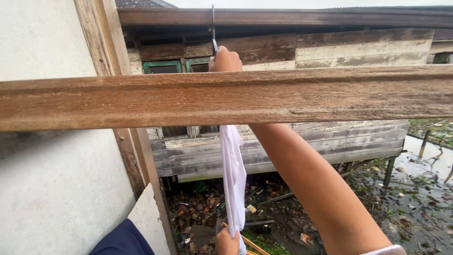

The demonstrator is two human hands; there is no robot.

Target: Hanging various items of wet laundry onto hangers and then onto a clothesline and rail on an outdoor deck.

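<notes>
Both hands grip: right hand (pixel 225 60) above white cloth (pixel 233 179), left hand (pixel 227 242) below.

No packages, labels, signs or screens show anywhere in this view. A few pale scraps lie among the litter on the muddy ground (pixel 264 212) below the wooden house, but they are too small and blurred to tell whether any of them is a wrapper or a package.
</notes>
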